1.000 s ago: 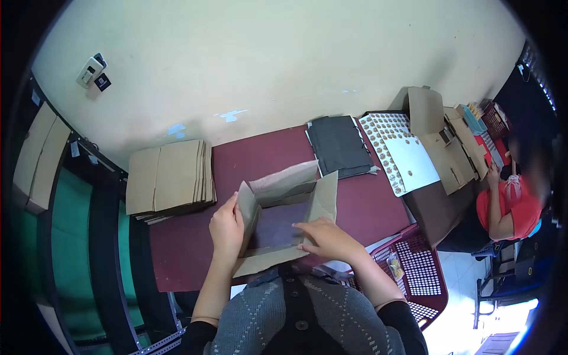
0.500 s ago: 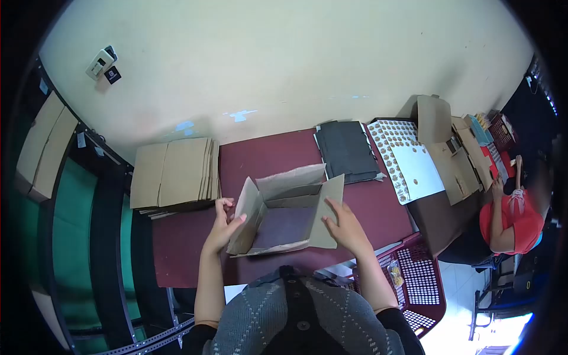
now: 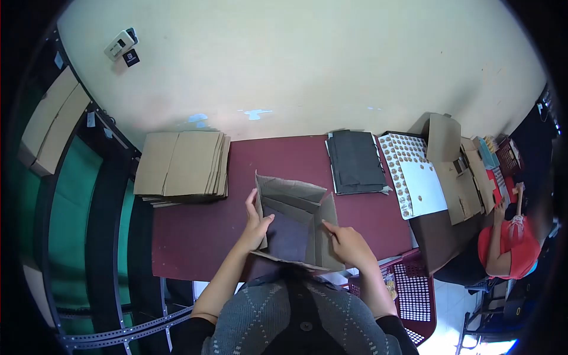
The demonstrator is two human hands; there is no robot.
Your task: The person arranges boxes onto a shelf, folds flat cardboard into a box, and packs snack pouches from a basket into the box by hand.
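Observation:
An opened cardboard box (image 3: 291,189) stands over the maroon table in front of me, its flaps raised and the dark tabletop colour showing through its middle. My left hand (image 3: 255,229) holds the left wall, fingers along the outside and thumb at the inner side. On the opposite wall my right hand (image 3: 351,245) grips the cardboard, a fingertip resting near its upper edge. The box's near edge lies close to my body.
Flattened cardboard boxes (image 3: 182,163) are stacked at the table's left. Black sheets (image 3: 355,161) and a white board with rows of small round pieces (image 3: 427,188) lie right. A maroon basket (image 3: 412,293) stands below the edge. A person in red (image 3: 503,248) works at far right.
The box has turned and its side walls have drawn closer together. My left hand has moved right and inward with the left wall; my right hand has shifted slightly down and right.

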